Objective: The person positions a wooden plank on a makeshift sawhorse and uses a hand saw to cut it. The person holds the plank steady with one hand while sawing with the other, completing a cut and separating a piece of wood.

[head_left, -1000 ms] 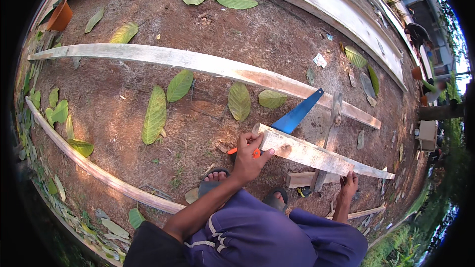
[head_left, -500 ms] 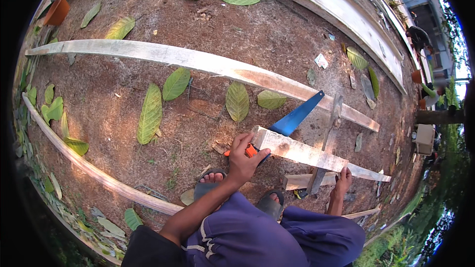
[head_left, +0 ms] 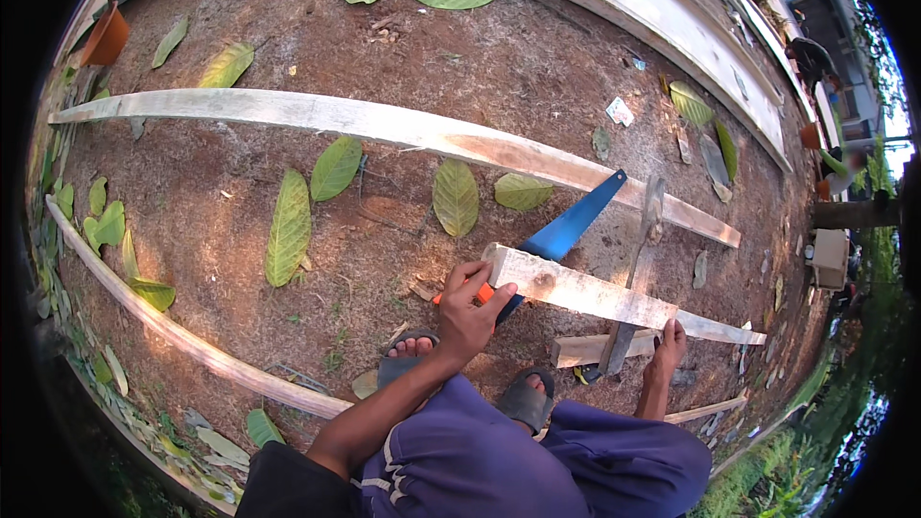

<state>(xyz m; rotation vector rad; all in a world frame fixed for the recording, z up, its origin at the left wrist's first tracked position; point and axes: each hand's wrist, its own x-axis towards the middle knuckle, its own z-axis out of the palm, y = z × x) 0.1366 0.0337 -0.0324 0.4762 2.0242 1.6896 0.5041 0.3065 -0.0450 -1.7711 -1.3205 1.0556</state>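
Note:
A pale wooden board (head_left: 595, 300) lies across a dark crosspiece (head_left: 640, 264), its squared end toward me. My left hand (head_left: 468, 312) is closed on the left end, thumb along the near edge and fingertips on the end face. My right hand (head_left: 666, 353) pinches the near edge further right, just past the crosspiece. Beyond the board's left end is a handsaw with a blue blade (head_left: 576, 221); its orange handle is mostly hidden behind the left hand and the board. A short wood block (head_left: 579, 350) lies below, under the crosspiece.
A long plank (head_left: 336, 119) stretches over the dirt ahead, passing under the saw tip. Another curved-looking plank (head_left: 192, 343) lies at left. Large leaves (head_left: 290, 228) are scattered about. Wide boards (head_left: 662, 19) line the far side. An orange pot (head_left: 106, 36) stands far left.
The view has shifted slightly. Both hands keep their grip on the board, which stays over the crosspiece; the saw stays beside it.

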